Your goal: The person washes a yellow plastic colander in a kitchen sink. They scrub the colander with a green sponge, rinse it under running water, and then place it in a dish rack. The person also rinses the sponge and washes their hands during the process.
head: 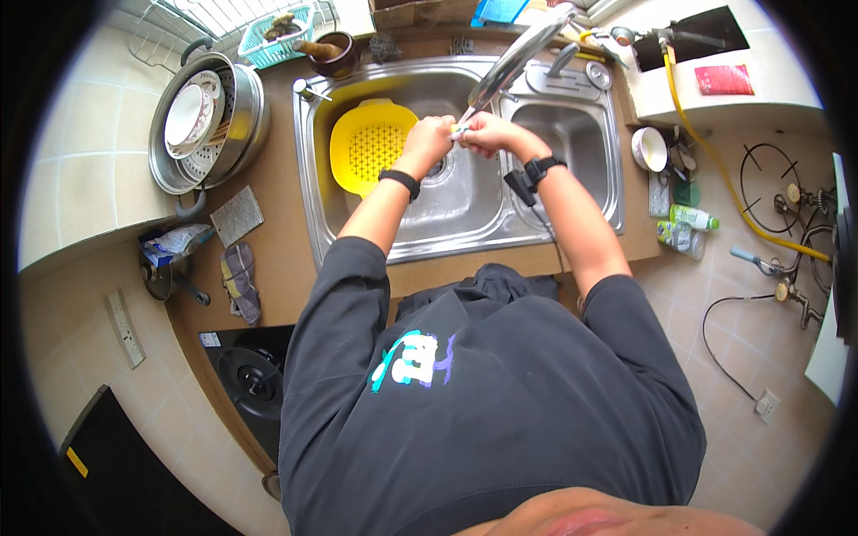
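Over the large basin of the stainless steel sink [469, 201], my left hand [427, 142] and my right hand [495, 132] meet close under the tip of the chrome faucet [516, 59]. Between their fingers is a small white item [458, 132] with yellow and green bits; its kind is too small to tell. A thin stream seems to come from the spout onto it. Left of my left hand, a yellow plastic colander [369, 144] rests in the basin, its bottom full of small slots. The drain [437, 167] is partly covered by my left hand.
A steel steamer pot [258, 127] with stacked bowls [188, 114] stands left. Behind the sink are a mortar [345, 63], a turquoise basket [271, 53] and a steel scourer [385, 48]. At right are a bowl [649, 149], plastic bottles [694, 218] and a yellow hose [710, 151].
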`<state>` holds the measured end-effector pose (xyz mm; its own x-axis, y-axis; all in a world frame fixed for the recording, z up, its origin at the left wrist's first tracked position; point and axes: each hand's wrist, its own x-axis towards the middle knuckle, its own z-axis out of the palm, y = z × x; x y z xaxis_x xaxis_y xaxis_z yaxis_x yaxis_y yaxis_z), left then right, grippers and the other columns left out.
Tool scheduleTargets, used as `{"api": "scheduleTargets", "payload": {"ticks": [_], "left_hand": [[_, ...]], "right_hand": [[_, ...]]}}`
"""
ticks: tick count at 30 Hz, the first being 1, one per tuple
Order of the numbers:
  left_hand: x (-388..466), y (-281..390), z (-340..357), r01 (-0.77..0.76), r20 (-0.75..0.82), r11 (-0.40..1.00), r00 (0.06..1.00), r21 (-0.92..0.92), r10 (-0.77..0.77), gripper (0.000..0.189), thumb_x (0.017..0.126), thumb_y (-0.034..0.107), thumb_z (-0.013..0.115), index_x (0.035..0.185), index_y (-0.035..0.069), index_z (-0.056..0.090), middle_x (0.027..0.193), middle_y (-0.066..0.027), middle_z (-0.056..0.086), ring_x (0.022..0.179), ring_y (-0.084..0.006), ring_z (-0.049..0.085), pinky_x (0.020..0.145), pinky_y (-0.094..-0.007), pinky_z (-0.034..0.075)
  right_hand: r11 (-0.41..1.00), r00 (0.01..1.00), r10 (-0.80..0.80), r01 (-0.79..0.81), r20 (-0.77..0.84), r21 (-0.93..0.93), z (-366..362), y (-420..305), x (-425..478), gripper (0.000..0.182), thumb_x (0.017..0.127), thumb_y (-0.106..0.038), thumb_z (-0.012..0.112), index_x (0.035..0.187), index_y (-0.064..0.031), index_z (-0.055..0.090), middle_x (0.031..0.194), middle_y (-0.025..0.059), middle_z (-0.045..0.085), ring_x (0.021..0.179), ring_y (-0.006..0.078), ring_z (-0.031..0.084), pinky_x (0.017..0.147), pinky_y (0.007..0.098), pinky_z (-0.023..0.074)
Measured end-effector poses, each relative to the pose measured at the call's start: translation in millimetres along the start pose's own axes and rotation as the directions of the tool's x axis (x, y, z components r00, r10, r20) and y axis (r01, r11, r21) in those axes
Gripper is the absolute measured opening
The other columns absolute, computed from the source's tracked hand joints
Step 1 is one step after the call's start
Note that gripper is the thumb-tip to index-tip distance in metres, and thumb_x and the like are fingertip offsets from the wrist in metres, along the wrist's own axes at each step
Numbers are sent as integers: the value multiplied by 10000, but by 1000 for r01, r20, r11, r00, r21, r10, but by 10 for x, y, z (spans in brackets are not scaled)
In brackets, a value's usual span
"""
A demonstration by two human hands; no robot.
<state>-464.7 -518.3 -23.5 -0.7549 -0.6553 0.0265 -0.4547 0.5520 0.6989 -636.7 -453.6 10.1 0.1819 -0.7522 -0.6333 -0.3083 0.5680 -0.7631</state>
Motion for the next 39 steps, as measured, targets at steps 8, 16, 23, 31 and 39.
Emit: {"api": "scheduleTargets", "payload": {"ticks": [8,16,23,31,39], "left_hand": [[-130,-71,-126,195,228,407,973,-892,33,466,883,155,622,1316,45,489,1224,-57,571,1107,-140,547,922,-309,477],[-177,-111,-146,398,393,34,915,-917,-91,308,952,154,541,1243,55,539,1135,-60,625,1009,-168,618,907,-349,513],[-104,75,-36,290,317,-146,923,-946,-218,242,916,71,592,1155,38,575,1100,-75,636,1011,-185,623,947,-395,500],[-316,165,-161,341,379,-182,890,-922,-254,275,883,31,633,1155,25,587,1101,-85,611,1003,-195,614,932,-369,528],[-401,88,-541,491,411,-572,870,-657,274,470,836,19,571,1298,-41,503,1259,-164,572,1186,-258,549,1086,-412,392]], "right_hand": [[823,948,-117,260,-297,506,44,46,-249,229,931,-201,582,1063,-23,642,867,50,634,664,111,600,538,250,510],[787,802,-298,513,-518,342,261,60,-225,291,870,-72,654,1152,-19,606,972,34,663,803,91,602,659,236,493],[802,787,-260,499,-559,329,306,88,-106,181,857,-33,651,1033,0,622,832,33,655,634,80,597,532,206,471],[878,913,-109,273,-392,392,158,-95,-350,148,871,-56,629,1007,-16,671,758,-1,651,532,50,542,459,195,431],[740,893,-306,440,-329,508,118,34,-238,209,864,-9,589,1056,15,666,990,54,659,921,148,639,840,258,501]]}}
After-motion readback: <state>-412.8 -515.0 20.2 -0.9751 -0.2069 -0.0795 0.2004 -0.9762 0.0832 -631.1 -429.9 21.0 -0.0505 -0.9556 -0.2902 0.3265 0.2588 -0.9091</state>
